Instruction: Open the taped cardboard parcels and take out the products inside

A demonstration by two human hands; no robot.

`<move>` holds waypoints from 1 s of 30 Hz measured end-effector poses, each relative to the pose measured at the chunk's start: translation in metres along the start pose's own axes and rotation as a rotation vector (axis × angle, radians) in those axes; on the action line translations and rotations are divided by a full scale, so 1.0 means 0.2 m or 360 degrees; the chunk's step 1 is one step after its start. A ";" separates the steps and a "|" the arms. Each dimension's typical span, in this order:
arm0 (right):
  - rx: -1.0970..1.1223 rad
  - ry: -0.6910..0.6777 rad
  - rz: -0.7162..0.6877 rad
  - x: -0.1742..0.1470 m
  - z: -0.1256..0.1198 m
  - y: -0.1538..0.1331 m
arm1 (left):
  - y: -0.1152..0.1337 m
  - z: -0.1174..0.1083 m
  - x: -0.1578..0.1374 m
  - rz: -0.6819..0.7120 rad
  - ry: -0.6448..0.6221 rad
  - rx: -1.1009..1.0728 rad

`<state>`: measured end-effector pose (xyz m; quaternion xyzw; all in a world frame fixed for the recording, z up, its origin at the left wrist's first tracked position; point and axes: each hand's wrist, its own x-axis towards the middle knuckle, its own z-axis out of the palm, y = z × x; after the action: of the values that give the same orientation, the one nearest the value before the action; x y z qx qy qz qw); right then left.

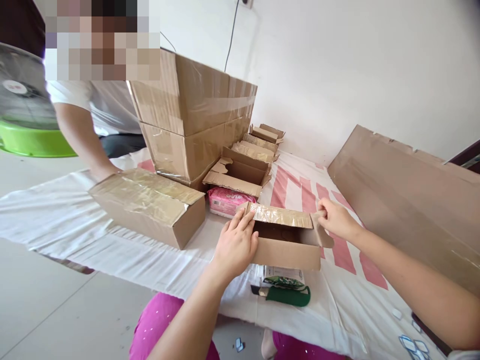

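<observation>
A small cardboard box [287, 252] lies in front of me, its top partly open and its inside dark. My left hand [236, 242] holds the box's left end, with fingers stretched over the corner and thumb by the opening. At the other end, my right hand [335, 218] pinches the raised end flap [323, 232]. Just behind the box rests a pink plastic pack [229, 201]. On the near side are a white-and-green packet [284, 276] and a dark green handled tool [288, 295], whose kind I cannot make out.
A taped box [150, 200] lies at left, with a co-worker's arm [80, 130] behind it. Large stacked cartons [202, 120] rise beyond. An open box [240, 172] and others line up behind. A big cardboard sheet [405, 200] leans at right. Striped cloth [210, 270] covers the surface.
</observation>
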<state>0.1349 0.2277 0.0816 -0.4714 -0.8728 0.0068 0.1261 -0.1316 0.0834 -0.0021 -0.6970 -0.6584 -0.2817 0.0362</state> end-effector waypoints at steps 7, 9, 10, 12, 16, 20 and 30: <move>0.0321 0.0495 0.0457 0.04 0.02 0.30 | 0.01 0.01 0.00 0.0033 -0.0001 -0.0027; 0.0374 0.0526 0.0493 0.04 0.01 0.36 | 0.01 0.02 0.00 0.0046 0.0010 -0.0032; 0.0423 0.0530 0.0507 0.04 0.00 0.38 | 0.01 0.02 0.00 0.0048 0.0018 -0.0034; 0.0615 0.0513 0.0520 0.03 -0.02 0.36 | 0.02 0.02 0.00 0.0046 0.0019 -0.0033; 0.1099 0.0302 0.0378 0.02 -0.05 0.19 | 0.02 0.02 0.01 0.0044 -0.0001 -0.0031; 0.0849 -0.0042 0.0101 0.03 -0.07 -0.04 | 0.03 0.01 0.01 0.0058 0.0024 -0.0039; 0.0586 -0.0075 -0.0248 0.14 0.06 -0.36 | 0.03 0.01 0.00 0.0044 0.0002 -0.0065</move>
<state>0.0584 0.2125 0.0860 -0.3710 -0.8934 0.1676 0.1900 -0.1262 0.0832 -0.0021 -0.7065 -0.6428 -0.2950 0.0264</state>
